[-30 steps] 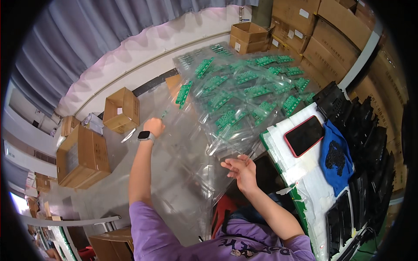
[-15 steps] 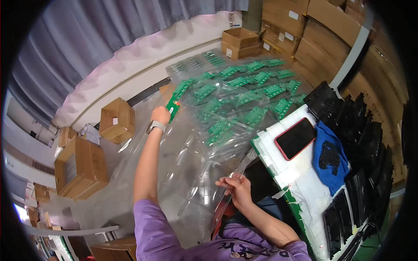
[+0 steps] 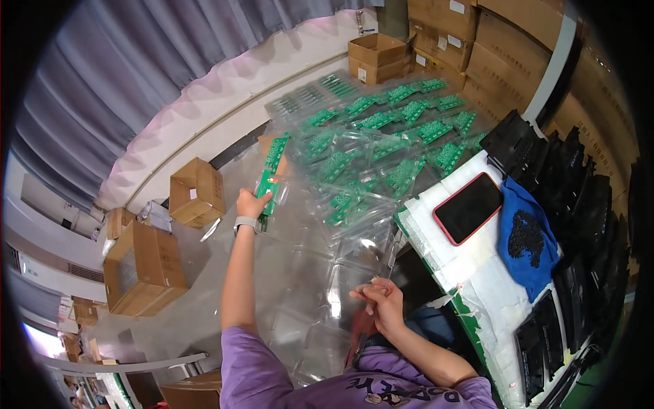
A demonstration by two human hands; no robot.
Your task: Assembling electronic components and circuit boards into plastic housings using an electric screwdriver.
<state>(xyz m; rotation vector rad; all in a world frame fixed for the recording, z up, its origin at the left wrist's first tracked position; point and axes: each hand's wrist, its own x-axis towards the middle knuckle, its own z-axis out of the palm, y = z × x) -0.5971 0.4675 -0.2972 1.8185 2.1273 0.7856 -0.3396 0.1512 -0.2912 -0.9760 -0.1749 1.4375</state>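
My left hand (image 3: 252, 203), with a watch on its wrist, is closed around the lower end of a strip-shaped green circuit board (image 3: 274, 158). Further strips seem to lie under it, but I cannot count them. Below and to the right spreads a clear plastic tray (image 3: 310, 262) with moulded hollows. At this tray's right edge my right hand (image 3: 383, 303) has its fingers curled in, seemingly pinching the transparent rim; the exact contact is hard to see. More green circuit boards (image 3: 376, 121) lie in rows on stacked clear trays farther off.
To the right, a white-padded bench (image 3: 453, 262) carries a phone (image 3: 469, 208), a blue cloth (image 3: 524, 238) with small black pieces, and black plastic parts (image 3: 579, 211). Open cardboard boxes (image 3: 146, 269) stand on the floor at left; stacked cartons (image 3: 507, 65) line the back right.
My left hand has come nearer to me, and the board in it points more straight away from me. The right hand sits slightly lower by the tray's edge. The whole view has shifted a little.
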